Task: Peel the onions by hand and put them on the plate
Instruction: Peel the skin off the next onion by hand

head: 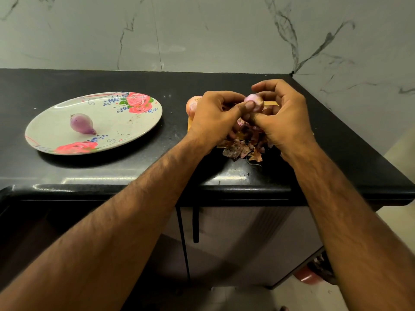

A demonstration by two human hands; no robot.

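held onion: a small pinkish onion, partly bared and glossy, is up off the worktop between both hands, right of the scene's middle and towards the far side of the counter.
left hand: the left hand grips the held onion from the left, fingers curled in and the thumb pressed flat against its near face.
right hand: the right hand cups the held onion from the right and above, fingers bent over its top and the thumb tucked in just under the other thumb; the two hands touch.
skins: a heap of dry brown-and-pink skins lies on the counter directly below the hands, spreading towards the near edge.
board: a yellow-orange flat board shows only in slivers under the skins and behind the hands; how far it extends I cannot tell.
unpeeled onion: an orange-skinned onion sits just left of and behind the left hand, half hidden by it.
peeled onion: a purple peeled onion lies on its side on the plate, pointed end towards the near right.
plate: a white plate with red rose prints rests on the left, well apart from the hands.
counter: a black polished counter carries everything.
wall: grey-veined marble wall rises behind and to the right.
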